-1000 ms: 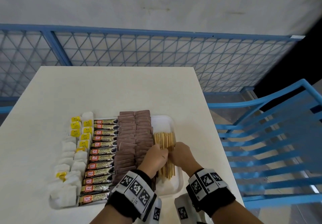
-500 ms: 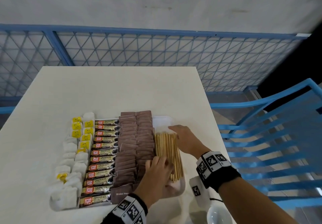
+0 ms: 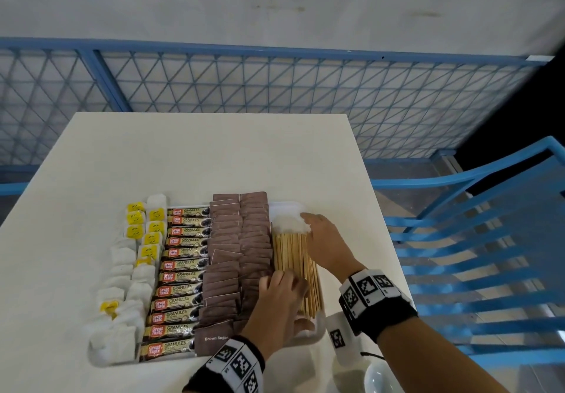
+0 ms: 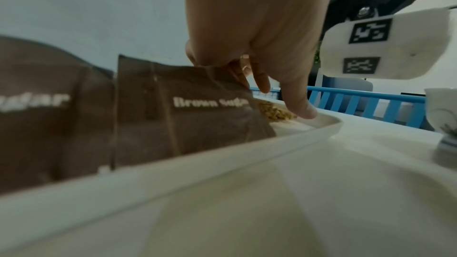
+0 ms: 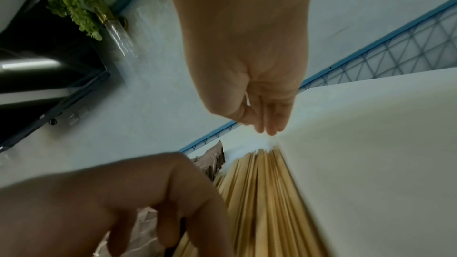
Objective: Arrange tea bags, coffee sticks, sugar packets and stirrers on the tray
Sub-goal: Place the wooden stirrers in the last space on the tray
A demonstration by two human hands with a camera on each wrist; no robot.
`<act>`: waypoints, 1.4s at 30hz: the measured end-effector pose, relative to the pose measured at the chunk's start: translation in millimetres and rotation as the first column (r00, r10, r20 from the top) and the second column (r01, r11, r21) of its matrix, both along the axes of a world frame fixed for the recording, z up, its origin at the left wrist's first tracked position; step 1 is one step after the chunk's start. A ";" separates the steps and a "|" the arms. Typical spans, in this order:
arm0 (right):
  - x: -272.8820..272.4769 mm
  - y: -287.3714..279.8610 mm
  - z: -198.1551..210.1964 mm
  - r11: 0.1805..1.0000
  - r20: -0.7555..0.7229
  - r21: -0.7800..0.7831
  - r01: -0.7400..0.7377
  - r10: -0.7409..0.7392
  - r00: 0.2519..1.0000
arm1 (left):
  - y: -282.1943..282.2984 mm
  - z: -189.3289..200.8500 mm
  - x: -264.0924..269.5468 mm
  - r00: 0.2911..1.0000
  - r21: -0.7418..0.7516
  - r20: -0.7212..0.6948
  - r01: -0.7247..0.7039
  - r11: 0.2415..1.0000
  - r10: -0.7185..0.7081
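Note:
A white tray holds rows of tea bags, coffee sticks, brown sugar packets and a bundle of wooden stirrers at its right end. My left hand lies with spread fingers over the near end of the stirrers and the sugar packets next to them. In the left wrist view its thumb touches the tray beside the stirrer ends. My right hand lies along the stirrers' right side, its straight fingers reaching their far end.
The tray sits near the front right of a pale table. A white cup stands just right of the tray's near corner. A blue chair is to the right, and a blue mesh railing runs behind the table.
Both hands were together over the middle of the stirrers. The right hand has moved to their far end and right side. The left hand has slid back to their near end.

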State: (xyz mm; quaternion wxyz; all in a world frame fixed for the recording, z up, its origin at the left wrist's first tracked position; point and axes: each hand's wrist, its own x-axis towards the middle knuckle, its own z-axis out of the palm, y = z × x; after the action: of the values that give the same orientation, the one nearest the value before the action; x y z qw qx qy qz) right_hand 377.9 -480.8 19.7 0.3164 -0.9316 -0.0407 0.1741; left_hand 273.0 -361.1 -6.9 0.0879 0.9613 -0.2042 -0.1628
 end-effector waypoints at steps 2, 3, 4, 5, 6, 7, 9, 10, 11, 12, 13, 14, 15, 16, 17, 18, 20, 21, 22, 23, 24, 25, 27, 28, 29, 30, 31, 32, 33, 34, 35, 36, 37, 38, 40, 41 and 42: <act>-8.3 -3.9 3.5 0.992 -0.035 0.021 0.127 -0.126 0.991 | -1.7 4.2 -2.5 0.998 -0.078 -0.043 -0.054 0.995 0.051; -13.9 -5.9 4.7 0.987 -0.074 0.015 0.159 -0.158 0.985 | 1.7 1.7 -5.1 0.995 -0.153 -0.005 -0.102 0.983 0.103; -20.2 -7.6 4.9 0.985 -0.119 0.000 0.174 -0.173 0.978 | 7.1 -0.1 -8.7 0.984 -0.237 0.057 -0.150 0.960 0.168; -27.3 -8.8 4.5 0.984 -0.166 -0.016 0.179 -0.179 0.970 | 14.4 1.0 -13.2 0.972 -0.309 0.092 -0.178 0.934 0.215; -34.9 -9.5 4.2 0.983 -0.202 -0.028 0.179 -0.181 0.963 | 25.4 5.6 -17.5 0.958 -0.374 0.117 -0.201 0.906 0.260; -42.5 -9.6 3.5 0.983 -0.227 -0.044 0.177 -0.183 0.957 | 39.5 7.7 -23.6 0.944 -0.445 0.129 -0.217 0.869 0.302; -59.5 -8.3 1.9 0.980 -0.256 -0.085 0.181 -0.197 0.946 | 72.6 5.4 -36.3 0.901 -0.548 0.176 -0.246 0.800 0.397; -68.9 -7.3 1.0 0.976 -0.264 -0.111 0.186 -0.210 0.942 | 90.5 1.7 -44.0 0.866 -0.567 0.216 -0.265 0.780 0.451; -78.4 -6.2 0.4 0.972 -0.270 -0.142 0.189 -0.221 0.937 | 108.7 0.9 -53.0 0.831 -0.568 0.252 -0.289 0.771 0.496; -87.4 -5.3 -0.5 0.967 -0.278 -0.170 0.189 -0.231 0.932 | 126.8 2.3 -62.9 0.794 -0.567 0.268 -0.328 0.756 0.545; -95.5 -4.8 -1.6 0.964 -0.291 -0.186 0.190 -0.239 0.926 | 145.6 -0.4 -73.1 0.758 -0.556 0.276 -0.375 0.742 0.590; -102.6 -5.0 -3.0 0.963 -0.308 -0.194 0.188 -0.242 0.920 | 162.8 -3.1 -83.3 0.717 -0.542 0.268 -0.441 0.716 0.644; -108.9 -5.4 -3.8 0.963 -0.325 -0.204 0.176 -0.236 0.916 | 179.4 -7.1 -93.4 0.676 -0.525 0.237 -0.515 0.677 0.698; -114.6 -6.2 -4.2 0.964 -0.343 -0.218 0.151 -0.221 0.913 | 194.0 -11.1 -103.1 0.636 -0.497 0.205 -0.588 0.639 0.744; -119.6 -7.3 -5.1 0.966 -0.357 -0.230 0.122 -0.200 0.912 | 205.8 -15.5 -111.9 0.611 -0.467 0.170 -0.641 0.609 0.773; -123.8 -8.1 -6.7 0.968 -0.370 -0.232 0.099 -0.182 0.911 | 216.0 -21.9 -120.0 0.600 -0.423 0.135 -0.685 0.593 0.789; -131.0 -8.2 -10.8 0.976 -0.379 -0.204 0.072 -0.147 0.913 | 229.2 -31.7 -132.8 0.584 -0.351 0.074 -0.744 0.569 0.809; -134.1 -7.6 -12.6 0.979 -0.367 -0.192 0.069 -0.137 0.920 | 231.7 -35.4 -136.6 0.548 -0.362 -0.018 -0.783 0.506 0.836; -136.7 -7.2 -15.5 0.978 -0.344 -0.198 0.059 -0.126 0.930 | 229.6 -34.6 -138.1 0.481 -0.359 -0.131 -0.838 0.411 0.867; -138.6 -7.0 -17.7 0.978 -0.307 -0.204 0.051 -0.113 0.945 | 227.2 -28.3 -137.5 0.432 -0.321 -0.205 -0.878 0.356 0.879; -139.8 -7.2 -19.7 0.976 -0.273 -0.213 0.043 -0.101 0.957 | 225.8 -23.8 -135.8 0.417 -0.314 -0.252 -0.889 0.334 0.873; -140.5 -7.8 -23.3 0.974 -0.233 -0.223 0.034 -0.087 0.969 | 227.0 -23.5 -134.1 0.417 -0.319 -0.265 -0.889 0.329 0.869; -139.7 -10.1 -29.9 0.972 -0.204 -0.233 0.040 -0.089 0.975 | 230.5 -21.1 -129.2 0.416 -0.329 -0.244 -0.885 0.328 0.876; -138.1 -11.3 -33.6 0.969 -0.198 -0.244 0.039 -0.089 0.976 | 233.1 -20.8 -128.0 0.415 -0.335 -0.242 -0.884 0.325 0.877; -136.1 -13.0 -38.2 0.967 -0.191 -0.254 0.037 -0.087 0.978 | 236.0 -20.8 -127.4 0.417 -0.351 -0.249 -0.880 0.320 0.874; -133.9 -13.8 -41.7 0.963 -0.194 -0.266 0.031 -0.085 0.977 | 238.6 -21.3 -127.1 0.417 -0.366 -0.258 -0.877 0.311 0.871; -131.7 -14.6 -44.2 0.961 -0.195 -0.277 0.021 -0.077 0.978 | 240.8 -21.4 -126.7 0.416 -0.379 -0.267 -0.875 0.302 0.869; -128.5 -14.6 -47.9 0.958 -0.207 -0.285 0.010 -0.072 0.976 | 243.4 -21.0 -125.6 0.412 -0.393 -0.274 -0.873 0.289 0.869; -126.3 -13.0 -47.6 0.956 -0.215 -0.292 -0.001 -0.064 0.975 | 247.0 -21.6 -123.9 0.407 -0.405 -0.282 -0.871 0.277 0.869; -124.3 -10.1 -45.0 0.954 -0.218 -0.299 -0.012 -0.056 0.974 | 250.8 -22.4 -121.9 0.403 -0.410 -0.286 -0.871 0.269 0.870; -122.8 -5.8 -41.3 0.953 -0.211 -0.303 -0.021 -0.045 0.976 | 255.0 -23.4 -119.7 0.403 -0.415 -0.287 -0.870 0.266 0.869; -120.7 -1.0 -36.2 0.951 -0.206 -0.306 -0.035 -0.030 0.978 | 259.0 -24.4 -117.4 0.401 -0.418 -0.291 -0.870 0.262 0.869; -118.1 2.9 -32.8 0.950 -0.198 -0.308 -0.056 -0.007 0.980 | 263.3 -25.5 -115.1 0.398 -0.429 -0.297 -0.868 0.251 0.868; -114.8 6.2 -30.6 0.946 -0.193 -0.316 -0.071 0.009 0.981 | 267.0 -25.6 -113.0 0.397 -0.443 -0.302 -0.864 0.241 0.867; -107.7 12.0 -30.1 0.940 -0.175 -0.332 -0.084 0.026 0.984 | 274.6 -25.5 -107.3 0.406 -0.464 -0.290 -0.851 0.243 0.867; -104.4 14.7 -30.7 0.942 -0.161 -0.325 -0.080 0.028 0.987 | 278.4 -25.4 -103.4 0.420 -0.463 -0.276 -0.846 0.263 0.865; -102.0 16.9 -30.2 0.948 -0.155 -0.311 -0.068 0.020 0.988 | 280.9 -24.3 -99.3 0.433 -0.460 -0.267 -0.842 0.281 0.861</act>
State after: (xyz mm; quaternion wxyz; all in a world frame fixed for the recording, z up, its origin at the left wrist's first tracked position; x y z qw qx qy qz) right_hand 275.9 -463.9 -10.5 0.1616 -0.9534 -0.0093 0.2547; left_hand 173.6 -80.2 -31.2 0.4189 0.8563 0.3020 -0.0107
